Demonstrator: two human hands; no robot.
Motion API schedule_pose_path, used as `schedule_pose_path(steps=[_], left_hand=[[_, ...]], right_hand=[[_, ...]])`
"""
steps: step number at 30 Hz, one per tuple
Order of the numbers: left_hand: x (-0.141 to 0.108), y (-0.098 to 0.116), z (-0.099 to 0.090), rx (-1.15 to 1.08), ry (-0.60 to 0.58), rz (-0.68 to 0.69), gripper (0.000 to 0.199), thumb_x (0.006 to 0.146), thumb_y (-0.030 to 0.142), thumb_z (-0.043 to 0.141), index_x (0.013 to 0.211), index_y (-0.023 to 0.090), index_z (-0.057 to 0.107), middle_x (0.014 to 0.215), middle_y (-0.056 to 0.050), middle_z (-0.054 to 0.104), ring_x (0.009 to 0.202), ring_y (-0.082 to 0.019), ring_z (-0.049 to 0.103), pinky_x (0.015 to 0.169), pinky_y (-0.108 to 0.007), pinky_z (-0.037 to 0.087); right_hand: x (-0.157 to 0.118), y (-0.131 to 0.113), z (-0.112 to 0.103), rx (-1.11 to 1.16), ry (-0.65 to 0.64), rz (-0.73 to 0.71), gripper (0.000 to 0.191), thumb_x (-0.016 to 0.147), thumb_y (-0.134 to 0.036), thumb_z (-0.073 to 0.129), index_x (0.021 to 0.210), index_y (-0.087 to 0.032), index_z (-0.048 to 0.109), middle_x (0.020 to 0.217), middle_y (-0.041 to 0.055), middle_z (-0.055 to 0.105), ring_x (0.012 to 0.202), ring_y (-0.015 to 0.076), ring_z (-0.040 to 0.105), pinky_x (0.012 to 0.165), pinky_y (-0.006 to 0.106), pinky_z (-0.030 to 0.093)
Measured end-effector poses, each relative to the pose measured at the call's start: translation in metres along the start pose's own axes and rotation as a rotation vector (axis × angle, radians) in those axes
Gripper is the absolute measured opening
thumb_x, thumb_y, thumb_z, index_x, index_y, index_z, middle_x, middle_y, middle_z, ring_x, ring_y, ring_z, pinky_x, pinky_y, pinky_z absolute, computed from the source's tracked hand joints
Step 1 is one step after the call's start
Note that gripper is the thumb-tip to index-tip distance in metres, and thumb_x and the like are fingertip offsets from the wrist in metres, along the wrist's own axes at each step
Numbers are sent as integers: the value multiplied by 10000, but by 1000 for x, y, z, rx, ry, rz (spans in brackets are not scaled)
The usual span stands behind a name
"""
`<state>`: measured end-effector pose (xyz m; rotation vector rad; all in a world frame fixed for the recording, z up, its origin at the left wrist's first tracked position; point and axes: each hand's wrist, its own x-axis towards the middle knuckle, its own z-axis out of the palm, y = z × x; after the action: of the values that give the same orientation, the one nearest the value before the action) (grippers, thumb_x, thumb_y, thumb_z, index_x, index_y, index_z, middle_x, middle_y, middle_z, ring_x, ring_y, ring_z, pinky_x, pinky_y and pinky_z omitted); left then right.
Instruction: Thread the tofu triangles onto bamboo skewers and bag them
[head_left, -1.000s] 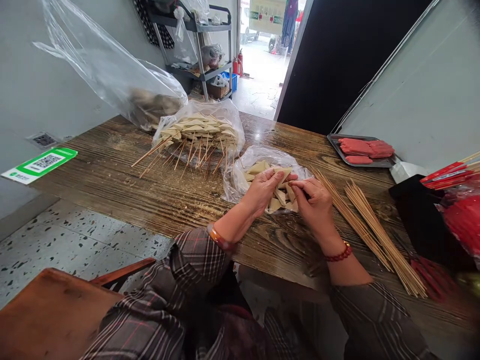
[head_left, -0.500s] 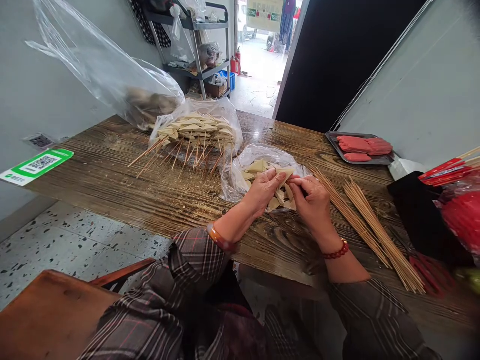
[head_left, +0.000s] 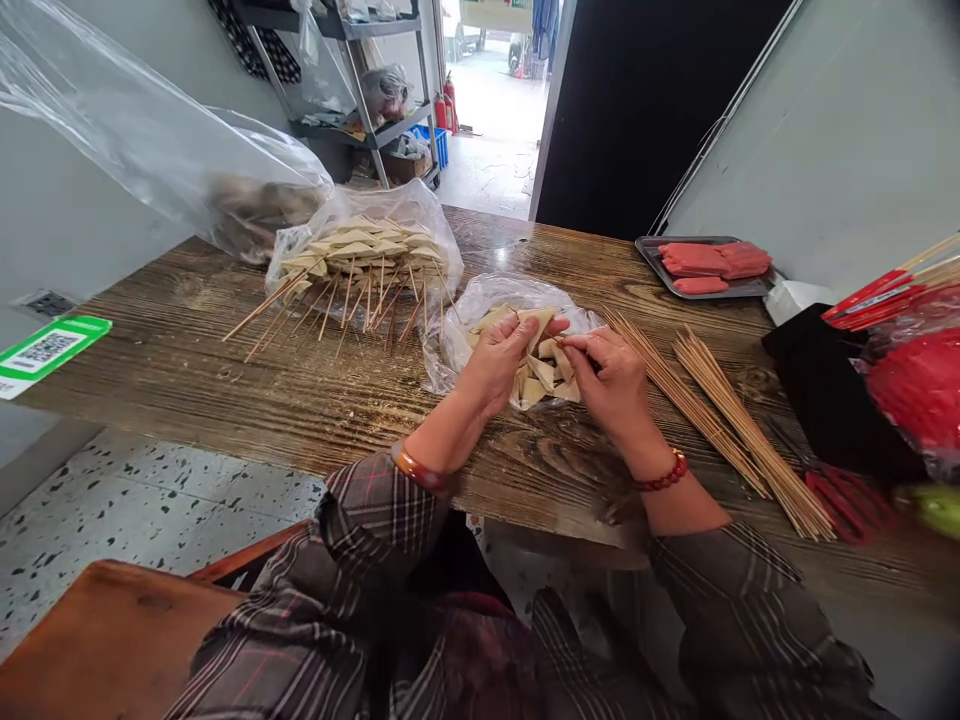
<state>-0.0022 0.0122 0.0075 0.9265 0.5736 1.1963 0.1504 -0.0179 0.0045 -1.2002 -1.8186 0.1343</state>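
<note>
My left hand (head_left: 501,358) is closed around a pale, folded tofu-skin triangle (head_left: 535,324), fingers on top of it. Beside it, my right hand (head_left: 611,378) pinches with thumb and forefinger at the triangle's right side; whatever sits in that pinch is too small to make out. Below both hands, an open plastic bag (head_left: 442,362) holds loose tofu-skin pieces (head_left: 541,376). To the left lies a pile of skewered tofu-skin triangles (head_left: 367,246) on another plastic bag, the stick ends pointing toward me.
Two bundles of bamboo skewers (head_left: 739,430) lie right of my hands. Farther right are red-handled scissors (head_left: 847,500), a black box (head_left: 810,400) and a red package (head_left: 919,385). A black tray (head_left: 750,290) of pink-red slabs sits at the back. A stool (head_left: 97,630) stands lower left.
The whole view has shifted, so the table things appear farther left and higher. My hands stay together over the bag; the tofu-skin triangle is still in my left hand, turned slightly.
</note>
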Motion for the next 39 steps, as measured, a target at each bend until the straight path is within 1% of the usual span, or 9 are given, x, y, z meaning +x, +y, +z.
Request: schedule_pose_path(steps=[5, 9, 14, 18, 23, 28, 33, 35, 39], left_hand=[[2, -7, 5, 90, -66, -10, 371, 737, 496, 756, 878, 155, 722, 908, -62, 755, 890, -175, 695, 870, -294, 514], [3, 0, -1, 282, -73, 43, 418, 767, 500, 726, 993, 149, 713, 953, -84, 741, 931, -188, 669, 870, -307, 500], [6, 5, -19, 935, 8, 268, 198, 796, 301, 699, 959, 194, 734, 966, -88, 730, 959, -230, 634, 953, -392, 452], [5, 1, -23, 1438, -145, 283, 186, 796, 254, 678, 958, 182, 735, 991, -121, 718, 1063, -291, 596, 1000, -470, 409], [-1, 8, -17, 1715, -264, 222, 226, 894, 323, 575, 978, 173, 721, 1123, -115, 691, 1174, -297, 531, 1049, -488, 351], [-3, 13, -16, 1703, -322, 196, 183, 871, 314, 613, 967, 176, 684, 1138, -106, 669, 1182, -291, 518, 1045, -479, 348], [0, 10, -18, 1541, -288, 207, 100, 779, 220, 688, 834, 170, 622, 945, -84, 666, 998, -253, 568, 913, -408, 426], [2, 10, -18, 1405, -190, 217, 98, 767, 194, 686, 782, 174, 591, 844, -51, 645, 869, -206, 567, 828, -357, 438], [5, 14, -20, 967, 134, 261, 148, 767, 222, 694, 746, 171, 557, 725, -2, 606, 695, -126, 543, 679, -262, 415]], right_hand=[[0, -1, 3, 16, 27, -19, 179, 951, -258, 525, 891, -236, 693, 880, 48, 702, 857, 198, 652, 808, 366, 531], [3, 3, -2, -4, 46, 7, 176, 948, -275, 531, 903, -242, 698, 867, 40, 694, 836, 195, 646, 780, 363, 524], [7, 13, -9, -11, 133, 35, 177, 936, -269, 548, 878, -218, 708, 828, 49, 678, 790, 194, 632, 740, 343, 503], [7, 17, -8, -9, 128, 20, 174, 937, -253, 547, 885, -206, 707, 850, 56, 684, 795, 192, 637, 738, 332, 497], [5, 19, -6, -47, 107, 11, 163, 940, -245, 548, 894, -203, 699, 848, 50, 682, 798, 185, 632, 738, 317, 492], [4, 19, -5, -56, 98, 12, 155, 936, -250, 552, 896, -214, 697, 856, 47, 685, 810, 190, 632, 752, 325, 498], [5, 19, -6, -53, 114, 17, 157, 932, -256, 557, 888, -214, 702, 850, 50, 694, 806, 192, 637, 750, 331, 498], [5, 19, -6, -43, 125, 18, 165, 934, -269, 554, 885, -215, 703, 845, 50, 696, 809, 193, 640, 746, 333, 497], [5, 17, -8, -24, 140, 29, 184, 936, -290, 549, 881, -213, 706, 830, 50, 695, 786, 192, 636, 717, 332, 490]])
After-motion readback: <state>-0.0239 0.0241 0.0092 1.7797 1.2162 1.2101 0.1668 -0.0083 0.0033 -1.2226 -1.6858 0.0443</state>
